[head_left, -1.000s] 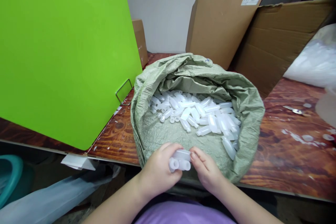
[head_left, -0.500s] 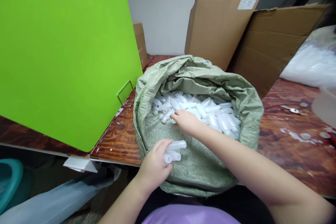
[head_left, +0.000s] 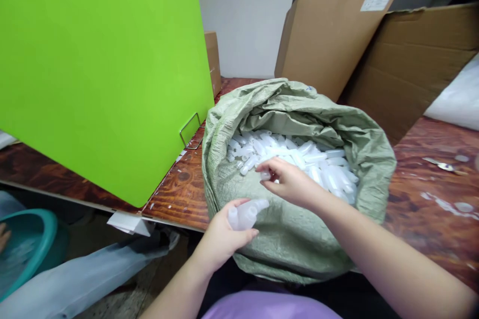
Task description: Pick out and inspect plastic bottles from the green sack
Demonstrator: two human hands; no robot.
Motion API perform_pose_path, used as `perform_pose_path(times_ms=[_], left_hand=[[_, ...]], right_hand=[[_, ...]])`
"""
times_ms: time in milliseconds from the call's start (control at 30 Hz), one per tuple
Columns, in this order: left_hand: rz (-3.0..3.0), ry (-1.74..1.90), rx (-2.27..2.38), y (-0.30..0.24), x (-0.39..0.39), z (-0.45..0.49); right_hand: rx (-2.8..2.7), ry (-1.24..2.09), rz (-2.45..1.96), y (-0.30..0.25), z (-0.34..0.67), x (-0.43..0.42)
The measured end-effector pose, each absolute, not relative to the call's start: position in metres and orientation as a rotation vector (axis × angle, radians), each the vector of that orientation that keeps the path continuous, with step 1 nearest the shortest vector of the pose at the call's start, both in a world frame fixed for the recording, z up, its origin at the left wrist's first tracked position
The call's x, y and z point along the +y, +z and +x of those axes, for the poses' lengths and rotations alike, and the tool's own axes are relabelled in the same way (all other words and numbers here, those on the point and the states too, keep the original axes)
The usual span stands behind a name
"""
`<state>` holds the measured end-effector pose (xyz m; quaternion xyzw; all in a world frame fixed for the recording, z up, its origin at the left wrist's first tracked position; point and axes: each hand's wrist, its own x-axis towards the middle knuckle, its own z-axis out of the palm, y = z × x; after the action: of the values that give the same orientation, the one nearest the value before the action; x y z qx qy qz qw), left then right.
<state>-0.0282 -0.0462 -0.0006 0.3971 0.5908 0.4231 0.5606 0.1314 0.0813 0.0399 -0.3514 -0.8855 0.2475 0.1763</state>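
A green woven sack [head_left: 299,109] stands open on the wooden table [head_left: 430,219], holding a heap of small translucent white plastic bottles [head_left: 322,164]. My left hand [head_left: 224,237] is at the sack's near rim, closed around a few of those bottles [head_left: 245,213]. My right hand [head_left: 288,182] is inside the sack over the heap, its fingers pinched on one small bottle [head_left: 265,175] lifted just above the others.
A large green board [head_left: 101,70] stands at the left with a wire clip [head_left: 190,132] at its edge. Cardboard boxes [head_left: 333,30] lean behind the sack. A white bag [head_left: 458,102] lies at far right. Below left are a teal basin [head_left: 26,239] and a plastic bag [head_left: 86,274].
My right hand left my left hand, reached into the heap and has come up pinching one bottle. My left hand keeps its bottles at the rim. The view shifted slightly left.
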Motion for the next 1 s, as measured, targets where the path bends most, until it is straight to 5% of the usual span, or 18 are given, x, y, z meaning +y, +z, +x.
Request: perform_pose_path(times_ms=[133,533,867,1000], left_hand=[[1.157,1.009,1.576,-0.003,-0.041,-0.016],[1.863,0.939,1.731,-0.012,-0.043,0.001],[1.259,0.588,1.374,0.012,-0.037,0.002],[1.167,0.519,1.329,0.015,-0.033,0.002]], right_hand=[[-2.401,0.999,-0.795,0.046,0.161,0.042],[-2.088,0.852,-0.748,-0.017,0.187,0.006],[-2.299,0.952,-0.61,-0.026,0.216,0.006],[-2.373,0.954,-0.869,-0.019,0.209,0.001]])
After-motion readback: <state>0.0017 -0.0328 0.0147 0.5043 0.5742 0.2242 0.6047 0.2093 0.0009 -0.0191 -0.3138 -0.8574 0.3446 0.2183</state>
